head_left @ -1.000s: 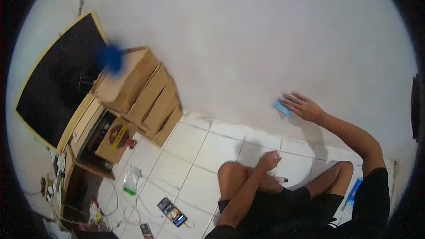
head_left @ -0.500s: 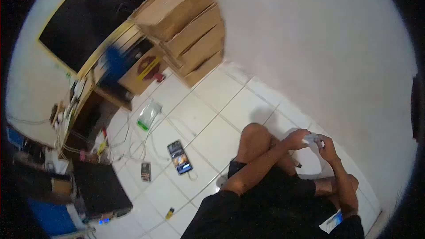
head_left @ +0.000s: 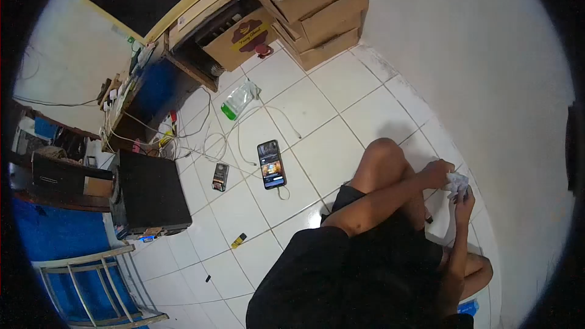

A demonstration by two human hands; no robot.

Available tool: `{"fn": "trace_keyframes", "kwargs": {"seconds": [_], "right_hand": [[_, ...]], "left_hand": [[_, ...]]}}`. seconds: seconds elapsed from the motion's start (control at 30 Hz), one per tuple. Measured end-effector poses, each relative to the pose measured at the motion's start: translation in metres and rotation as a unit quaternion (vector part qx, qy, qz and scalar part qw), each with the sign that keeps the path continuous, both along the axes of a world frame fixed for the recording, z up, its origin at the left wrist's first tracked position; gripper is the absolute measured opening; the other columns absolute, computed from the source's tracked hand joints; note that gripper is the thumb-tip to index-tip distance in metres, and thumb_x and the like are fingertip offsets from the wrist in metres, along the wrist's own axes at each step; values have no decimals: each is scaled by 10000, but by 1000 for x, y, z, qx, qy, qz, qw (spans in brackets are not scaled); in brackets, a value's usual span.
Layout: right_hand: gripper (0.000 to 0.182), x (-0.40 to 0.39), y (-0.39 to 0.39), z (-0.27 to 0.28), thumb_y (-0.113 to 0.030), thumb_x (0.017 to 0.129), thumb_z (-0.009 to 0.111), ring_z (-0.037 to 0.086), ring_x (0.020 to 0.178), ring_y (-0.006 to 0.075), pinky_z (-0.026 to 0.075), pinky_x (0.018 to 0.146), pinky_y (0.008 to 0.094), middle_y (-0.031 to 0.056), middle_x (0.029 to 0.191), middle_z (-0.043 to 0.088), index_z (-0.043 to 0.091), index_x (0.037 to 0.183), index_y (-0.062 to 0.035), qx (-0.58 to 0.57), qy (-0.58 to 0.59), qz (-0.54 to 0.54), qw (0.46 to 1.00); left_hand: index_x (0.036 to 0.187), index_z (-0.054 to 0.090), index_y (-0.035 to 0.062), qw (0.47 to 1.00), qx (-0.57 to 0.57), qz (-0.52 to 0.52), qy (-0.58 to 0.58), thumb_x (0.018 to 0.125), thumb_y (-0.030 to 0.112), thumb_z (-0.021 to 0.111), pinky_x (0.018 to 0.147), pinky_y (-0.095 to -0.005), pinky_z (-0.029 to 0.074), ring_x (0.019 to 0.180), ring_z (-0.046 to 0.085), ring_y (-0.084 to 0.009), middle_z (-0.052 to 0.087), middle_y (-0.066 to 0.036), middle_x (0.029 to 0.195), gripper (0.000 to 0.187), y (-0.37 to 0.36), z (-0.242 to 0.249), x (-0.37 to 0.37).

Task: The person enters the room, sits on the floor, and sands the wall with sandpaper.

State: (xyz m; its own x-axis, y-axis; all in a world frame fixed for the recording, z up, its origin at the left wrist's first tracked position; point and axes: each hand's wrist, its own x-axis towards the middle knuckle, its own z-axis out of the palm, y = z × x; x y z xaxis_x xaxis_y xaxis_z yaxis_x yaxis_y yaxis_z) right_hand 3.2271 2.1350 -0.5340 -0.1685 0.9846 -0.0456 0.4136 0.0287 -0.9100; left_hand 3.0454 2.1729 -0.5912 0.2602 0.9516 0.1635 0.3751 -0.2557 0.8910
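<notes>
Crumpled white wad (head_left: 457,181) sits pinched between both hands, left hand (head_left: 436,173) above, right hand (head_left: 464,198) just below, beside the wall (head_left: 487,85).

The pale thing (head_left: 457,181) between both hands is too small to identify. The top edge is cutting off the boxes (head_left: 317,0).

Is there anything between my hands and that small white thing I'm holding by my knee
Nothing visible stands in the way. Both hands already meet on the small white thing: the left hand grips it from the knee side and the right hand from below, close to the wall. What the thing is cannot be made out.
</notes>
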Motion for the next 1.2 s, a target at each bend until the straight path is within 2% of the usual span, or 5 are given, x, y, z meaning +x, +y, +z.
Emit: {"fn": "trace_keyframes", "kwargs": {"seconds": [0.27, 0.37, 0.73, 1.03, 1.2], "right_hand": [[232, 3, 4, -12, -263, 961, 552, 535, 608, 102, 419, 550, 249, 8, 695, 538, 567, 898, -40, 4, 82, -56, 995], [187, 6, 1, 0, -209, 914, 571, 583, 740, 133, 455, 648, 276, 33, 798, 578, 569, 945, -25, -74, 182, -39, 980], [401, -6, -19, 20, -242, 906, 564, 555, 1077, 225, 439, 967, 376, 116, 1166, 559, 490, 1205, 15, -211, 411, 35, 886], [447, 5, 73, 71, -306, 1020, 399, 542, 1115, 230, 488, 892, 401, 153, 1346, 492, 467, 1334, 5, -24, -60, 181, 981], [466, -20, 143, 269, -111, 979, 395, 360, 1356, 263, 281, 1121, 432, 133, 1475, 381, 366, 1442, -84, 427, -417, 92, 797]], "left_hand": [[798, 581, 28, 993, 103, 51, -39, 649, 168, 721, 676, -418, 502, 766, 646, -348, 637, -177, 781, 248, -2, 14, -11], [900, 624, 23, 992, 30, -37, -121, 773, 554, 677, 682, -409, 498, 719, 619, -310, 621, -139, 751, 549, 4, 19, -19], [920, 646, 34, 977, 59, -145, -146, 735, 333, 732, 709, -391, 508, 777, 650, -293, 661, -143, 832, 362, -2, 42, -24], [1113, 460, 84, 983, -40, 156, -90, 802, 282, 700, 740, -471, 472, 858, 611, -351, 602, -172, 835, 440, 10, 48, -31], [989, 532, 82, 971, -86, 198, -102, 845, 283, 657, 733, -497, 467, 825, 604, -355, 602, -162, 811, 277, 18, 40, -30]]}}
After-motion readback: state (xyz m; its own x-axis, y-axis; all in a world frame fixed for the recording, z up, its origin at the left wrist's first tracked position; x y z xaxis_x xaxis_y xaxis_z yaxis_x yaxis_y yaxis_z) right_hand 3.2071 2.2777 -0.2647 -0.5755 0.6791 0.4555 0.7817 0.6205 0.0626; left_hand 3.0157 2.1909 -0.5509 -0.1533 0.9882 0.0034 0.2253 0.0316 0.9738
